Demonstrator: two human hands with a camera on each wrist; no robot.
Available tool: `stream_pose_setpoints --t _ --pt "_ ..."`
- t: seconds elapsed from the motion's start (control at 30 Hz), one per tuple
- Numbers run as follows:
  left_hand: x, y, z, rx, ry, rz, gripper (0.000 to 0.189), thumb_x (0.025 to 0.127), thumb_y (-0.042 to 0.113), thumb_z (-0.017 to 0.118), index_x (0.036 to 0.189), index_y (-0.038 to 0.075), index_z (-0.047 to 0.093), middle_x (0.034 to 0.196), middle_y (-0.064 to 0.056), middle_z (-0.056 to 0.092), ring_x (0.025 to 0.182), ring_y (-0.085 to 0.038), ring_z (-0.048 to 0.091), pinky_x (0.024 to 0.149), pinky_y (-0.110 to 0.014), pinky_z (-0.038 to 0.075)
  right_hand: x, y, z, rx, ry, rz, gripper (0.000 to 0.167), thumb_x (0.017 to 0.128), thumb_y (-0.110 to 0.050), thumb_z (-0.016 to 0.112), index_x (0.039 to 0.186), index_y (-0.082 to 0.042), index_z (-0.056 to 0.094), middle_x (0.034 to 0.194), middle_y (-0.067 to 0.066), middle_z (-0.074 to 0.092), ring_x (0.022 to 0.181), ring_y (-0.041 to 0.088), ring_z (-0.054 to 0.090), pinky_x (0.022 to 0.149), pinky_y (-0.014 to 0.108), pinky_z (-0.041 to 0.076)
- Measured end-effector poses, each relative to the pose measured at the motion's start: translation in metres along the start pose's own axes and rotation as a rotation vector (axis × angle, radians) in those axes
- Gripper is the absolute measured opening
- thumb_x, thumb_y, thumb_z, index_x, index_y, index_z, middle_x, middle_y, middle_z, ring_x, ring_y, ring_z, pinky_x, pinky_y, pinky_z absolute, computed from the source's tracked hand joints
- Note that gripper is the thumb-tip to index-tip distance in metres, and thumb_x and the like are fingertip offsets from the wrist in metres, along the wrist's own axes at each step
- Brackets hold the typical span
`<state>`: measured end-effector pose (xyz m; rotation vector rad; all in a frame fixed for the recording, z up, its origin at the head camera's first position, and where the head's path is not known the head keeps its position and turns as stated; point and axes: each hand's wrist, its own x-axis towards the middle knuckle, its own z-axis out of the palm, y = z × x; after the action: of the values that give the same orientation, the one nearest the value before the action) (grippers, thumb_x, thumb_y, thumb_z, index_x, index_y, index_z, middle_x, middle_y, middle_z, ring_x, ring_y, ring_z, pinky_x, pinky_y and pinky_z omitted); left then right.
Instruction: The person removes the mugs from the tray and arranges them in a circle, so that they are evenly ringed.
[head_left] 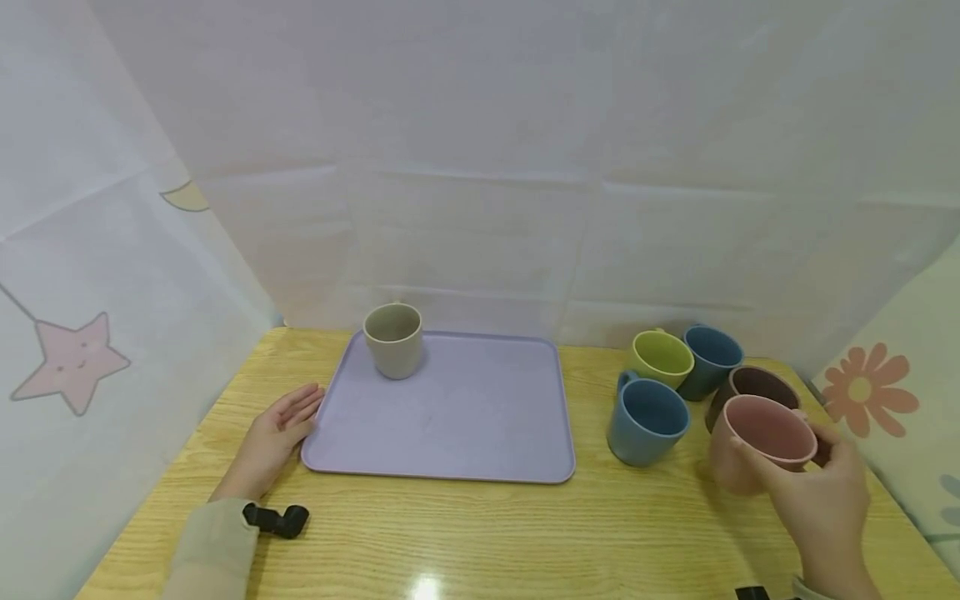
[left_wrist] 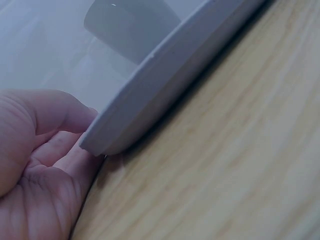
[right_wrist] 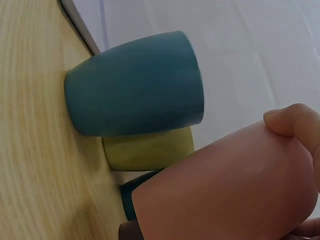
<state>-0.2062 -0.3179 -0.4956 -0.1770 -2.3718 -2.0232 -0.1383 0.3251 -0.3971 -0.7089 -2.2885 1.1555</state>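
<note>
My right hand (head_left: 825, 487) grips a pink mug (head_left: 738, 454) by its handle side, thumb near the rim. In the right wrist view the pink mug (right_wrist: 225, 190) is tilted, its base apart from the tabletop. Close behind it stand a brown mug (head_left: 757, 383), a dark blue mug (head_left: 708, 358), a yellow-green mug (head_left: 660, 357) and a lighter blue mug (head_left: 645, 429). At the left, my left hand (head_left: 273, 437) rests with fairly straight fingers against the edge of a lilac tray (head_left: 480, 417). A beige mug (head_left: 397, 350) stands upright in the tray's back left corner.
The wooden table (head_left: 450, 533) carries everything. A pale cloth (head_left: 480, 208) hangs behind its back edge, and printed cloths with a star (head_left: 71, 362) and a flower (head_left: 870, 389) flank both sides.
</note>
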Motion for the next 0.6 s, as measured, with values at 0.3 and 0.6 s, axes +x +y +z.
stream_pose_setpoints --t 0.3,0.6 --pt "-0.001 -0.001 -0.001 -0.005 0.006 -0.001 0.06 0.105 0.0 0.051 0.158 -0.008 0.022 0.158 -0.033 0.027 0.137 -0.002 0.044 0.101 -0.009 0.042 -0.001 0.008 0.001 -0.013 0.009 0.065 0.092 0.07 -0.036 0.095 0.144 -0.005 0.05 0.117 -0.005 0.052 0.102 0.007 0.045 0.072 0.015 0.037" --pt "0.001 -0.001 0.0 0.012 0.003 -0.012 0.061 0.105 0.002 0.051 0.158 -0.007 0.022 0.159 -0.032 0.027 0.139 -0.004 0.043 0.101 -0.009 0.042 0.003 0.019 -0.004 -0.015 -0.003 0.164 0.094 0.071 -0.044 0.093 0.145 -0.009 0.047 0.113 -0.011 0.049 0.093 -0.002 0.04 0.066 0.01 0.038"
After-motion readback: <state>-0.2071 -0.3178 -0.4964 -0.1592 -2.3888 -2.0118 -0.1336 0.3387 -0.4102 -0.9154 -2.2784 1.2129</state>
